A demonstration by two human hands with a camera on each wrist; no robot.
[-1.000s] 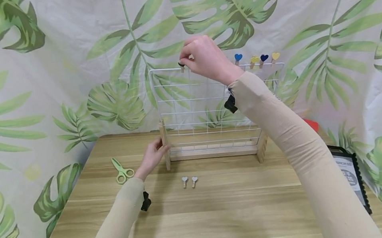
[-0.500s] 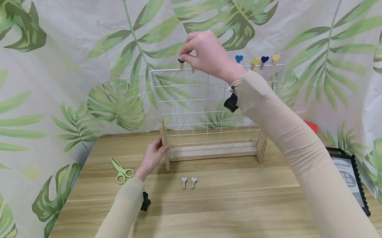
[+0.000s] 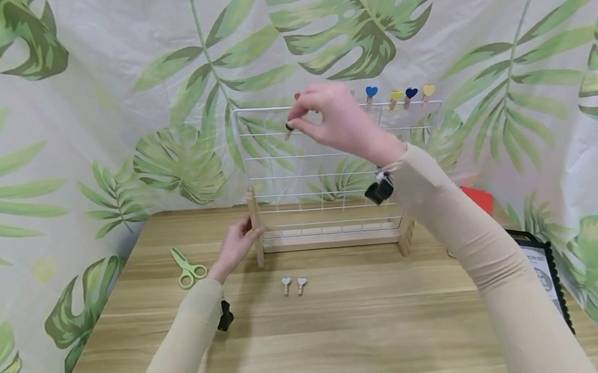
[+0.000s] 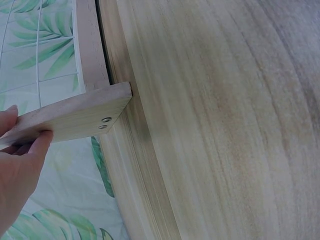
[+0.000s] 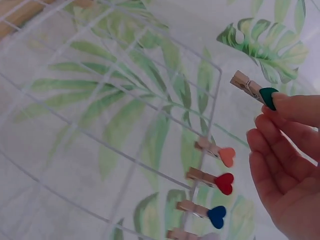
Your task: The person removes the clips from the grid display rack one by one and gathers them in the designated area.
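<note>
The right hand (image 3: 337,120) pinches a small wooden clothespin with a dark green heart (image 5: 254,89) in front of the white wire grid panel (image 3: 280,170); the left hand (image 3: 237,247) grips the panel's left wooden foot (image 4: 75,117).

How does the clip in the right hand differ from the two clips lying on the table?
The clip in the right hand has a dark green heart; the two clips on the table have pale, whitish hearts. The held clip is pinched in the air, off the wire grid, in the right hand; the table clips lie flat and untouched in front of the stand. Both are small wooden pegs with heart-shaped heads.
</note>
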